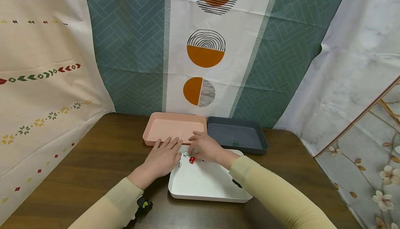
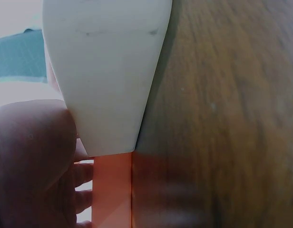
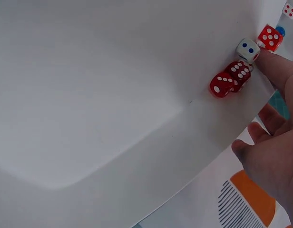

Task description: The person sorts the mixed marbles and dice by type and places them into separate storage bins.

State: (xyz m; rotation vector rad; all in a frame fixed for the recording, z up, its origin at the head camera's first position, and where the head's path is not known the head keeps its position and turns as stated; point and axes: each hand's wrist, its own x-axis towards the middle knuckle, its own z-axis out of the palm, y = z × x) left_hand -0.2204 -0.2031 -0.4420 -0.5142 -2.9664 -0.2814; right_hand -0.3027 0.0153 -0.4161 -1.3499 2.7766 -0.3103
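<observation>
Pale yellow sleeves (image 1: 275, 191) run off the frame's bottom edge. At centre, a white tray (image 1: 206, 185) holds red dice (image 3: 222, 84) and a white die (image 3: 248, 50) showing two blue pips. Straight-fingered, the left hand (image 1: 160, 158) lies along its left side; the right hand (image 1: 206, 148) hides some dice, so its grip cannot be told. Beyond, right of a pink tray (image 1: 175, 126), a dark tray (image 1: 231, 130) holds indistinct green bits (image 1: 235, 143).

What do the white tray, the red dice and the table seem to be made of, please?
White tray: probably satin plastic, from its smooth walls and rounded corners. Red dice: likely glossy plastic, perhaps translucent, given their shiny faces. Table: wood or wood-look laminate, softly shiny, by its grain.
</observation>
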